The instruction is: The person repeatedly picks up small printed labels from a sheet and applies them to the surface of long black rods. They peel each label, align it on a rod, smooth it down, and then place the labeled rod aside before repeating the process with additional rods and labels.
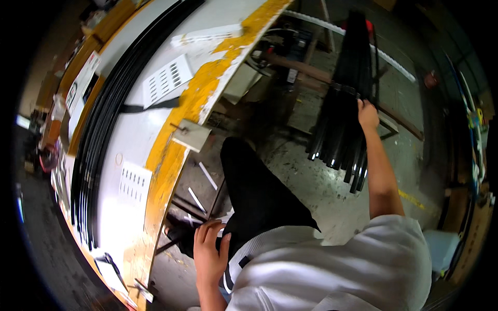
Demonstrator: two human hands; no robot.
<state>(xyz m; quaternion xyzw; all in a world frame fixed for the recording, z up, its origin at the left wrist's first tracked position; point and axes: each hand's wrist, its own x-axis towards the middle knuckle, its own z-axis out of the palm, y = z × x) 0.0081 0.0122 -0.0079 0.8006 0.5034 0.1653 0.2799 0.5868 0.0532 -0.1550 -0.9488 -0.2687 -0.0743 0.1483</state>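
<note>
My right arm reaches out to the right, and my right hand (pixel 368 115) is closed at the edge of a bundle of long, glossy black tubes (pixel 340 122). The fingertips meet the bundle beside a band around its middle, and which tubes they grip is partly hidden. The bundle rests on a low metal frame, its near ends uneven. My left hand (pixel 210 251) is by my thigh, fingers stretched and thumb apart, with nothing in it. The worktable (pixel 116 173) is just left of that hand.
More long black strips (pixel 101 135) lie along the table beside printed white sheets (pixel 168 80). A small block (pixel 192 136) juts from the yellow table edge. White strips (pixel 208 176) lie on the floor below. A rusty bar (pixel 399 122) extends beside the bundle.
</note>
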